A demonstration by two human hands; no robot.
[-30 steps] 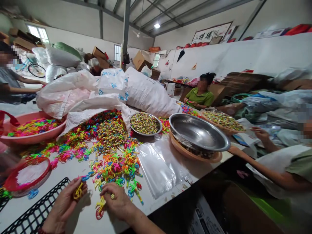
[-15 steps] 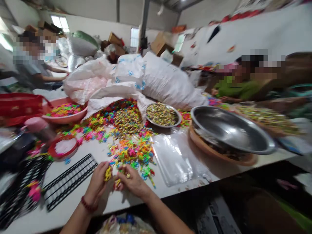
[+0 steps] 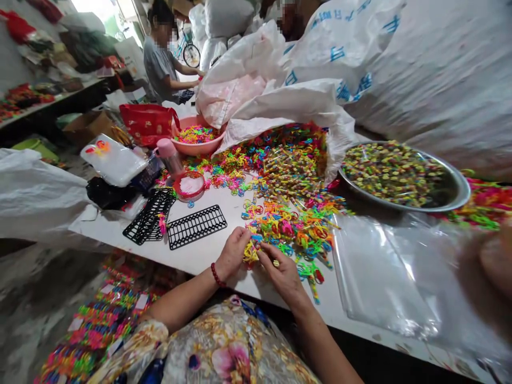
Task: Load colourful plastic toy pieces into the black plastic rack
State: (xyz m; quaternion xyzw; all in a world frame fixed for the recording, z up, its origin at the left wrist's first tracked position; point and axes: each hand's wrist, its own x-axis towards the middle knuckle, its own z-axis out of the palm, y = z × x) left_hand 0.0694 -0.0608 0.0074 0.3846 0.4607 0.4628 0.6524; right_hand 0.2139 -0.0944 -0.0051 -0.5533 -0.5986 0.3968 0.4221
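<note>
My left hand (image 3: 234,253) is closed, its thumb and fingers pinching a small yellow plastic piece (image 3: 250,252) just above the white table (image 3: 208,258). Close beside it, my right hand (image 3: 282,271) is also closed, with its fingertips near the yellow piece. A small pale yellow bit shows between the right fingers, too small to name. Just beyond both hands spreads a loose pile of small colourful plastic pieces (image 3: 288,226). To the left of my hands lies a black plastic grid (image 3: 198,226), and more black grids (image 3: 150,216) are stacked past it.
Clear plastic bags (image 3: 376,272) lie flat at right, below a metal bowl (image 3: 462,194) full of small pieces. A pink basin (image 3: 200,146), a pink-capped bottle (image 3: 168,152) and a red round basket (image 3: 178,189) stand at the back left. A person (image 3: 162,64) sits beyond.
The view has swung left and down, so the black grids and floor at left show more, and the large empty metal bowl is gone from view. My hands stay close together with the yellow piece.
</note>
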